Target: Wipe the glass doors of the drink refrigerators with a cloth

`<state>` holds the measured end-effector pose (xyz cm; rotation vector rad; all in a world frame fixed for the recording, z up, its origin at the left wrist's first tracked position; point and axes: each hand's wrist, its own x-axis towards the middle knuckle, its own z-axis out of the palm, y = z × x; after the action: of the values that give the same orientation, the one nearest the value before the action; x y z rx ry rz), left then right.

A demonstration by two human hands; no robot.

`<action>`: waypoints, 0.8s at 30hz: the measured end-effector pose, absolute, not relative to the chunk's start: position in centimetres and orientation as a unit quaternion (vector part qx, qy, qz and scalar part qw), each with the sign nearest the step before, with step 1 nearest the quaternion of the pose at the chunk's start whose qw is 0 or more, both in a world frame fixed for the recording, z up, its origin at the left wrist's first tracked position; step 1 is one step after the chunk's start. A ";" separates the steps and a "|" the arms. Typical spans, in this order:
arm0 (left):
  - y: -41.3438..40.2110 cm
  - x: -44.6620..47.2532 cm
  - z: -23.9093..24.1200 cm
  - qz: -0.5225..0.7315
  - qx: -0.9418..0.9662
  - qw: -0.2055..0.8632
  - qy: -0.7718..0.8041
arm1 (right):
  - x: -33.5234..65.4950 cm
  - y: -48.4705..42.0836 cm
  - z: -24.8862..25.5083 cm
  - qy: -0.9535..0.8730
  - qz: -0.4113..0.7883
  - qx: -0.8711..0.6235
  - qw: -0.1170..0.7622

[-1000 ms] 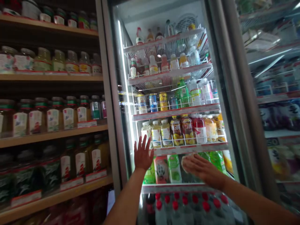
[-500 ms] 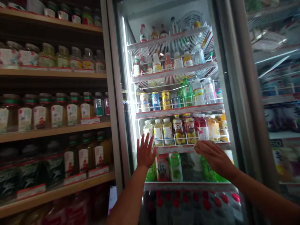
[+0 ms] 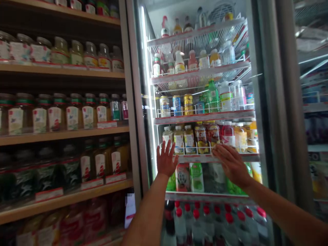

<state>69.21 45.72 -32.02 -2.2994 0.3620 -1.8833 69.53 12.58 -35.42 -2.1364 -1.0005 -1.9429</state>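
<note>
I face a lit drinks fridge behind a glass door (image 3: pixel 205 44). My left hand (image 3: pixel 166 162) lies flat on the glass with its fingers spread, level with the rail of the shelf of yellow and red juice bottles (image 3: pixel 189 138). My right hand (image 3: pixel 230 164) is pressed flat on the same glass further right, fingers together and pointing up-left, over the shelf rail (image 3: pixel 200 158). I cannot see whether anything lies under its palm. Green and pink cartons (image 3: pixel 191 176) stand just below both hands.
Wooden shelves (image 3: pixel 64 135) of labelled jars (image 3: pixel 71 116) fill the left wall. Inside the fridge are cans (image 3: pixel 176 105) above and red-capped bottles (image 3: pixel 205 222) at the bottom. The grey door frame (image 3: pixel 263 102) and a second fridge (image 3: pixel 315 102) stand at the right.
My right hand has slid up the glass from the carton shelf to the juice shelf rail. My left hand has kept its place on the glass while the view shifted left.
</note>
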 end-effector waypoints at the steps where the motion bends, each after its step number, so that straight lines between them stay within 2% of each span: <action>1: 45.7 69.2 -32.0 -0.628 -0.765 0.075 0.121 | 69.4 13.4 -36.1 -0.334 -0.632 -0.698 0.038; 4: 45.7 69.2 -32.1 -0.633 -0.760 0.076 0.124 | 68.8 15.7 -38.8 -0.450 -0.556 -0.696 -0.060; 7: 45.7 69.1 -32.1 -0.635 -0.758 0.074 0.128 | 68.5 17.2 -38.3 -0.529 -0.506 -0.671 -0.116; 11: 45.8 69.1 -32.1 -0.634 -0.759 0.074 0.130 | 69.1 18.7 -33.8 -0.435 -0.564 -0.701 -0.041; 13: 45.8 69.2 -32.2 -0.632 -0.761 0.075 0.125 | 69.2 19.7 -33.5 -0.385 -0.591 -0.709 0.003; 15: 45.9 69.2 -32.2 -0.630 -0.763 0.076 0.121 | 69.1 20.7 -35.1 -0.410 -0.583 -0.701 -0.004; 18: 46.0 69.3 -32.3 -0.627 -0.766 0.080 0.122 | 68.8 22.0 -37.9 -0.544 -0.520 -0.653 -0.086; 20: 46.0 69.3 -32.4 -0.625 -0.766 0.080 0.124 | 68.8 22.3 -37.9 -0.579 -0.500 -0.635 -0.107; 24: 45.9 69.5 -32.4 -0.625 -0.767 0.082 0.120 | 69.2 22.6 -34.1 -0.468 -0.558 -0.685 -0.024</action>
<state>69.51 45.93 -32.43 -2.2922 0.3571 -1.8673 69.19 22.63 -34.14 -2.1856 -1.4925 -1.7816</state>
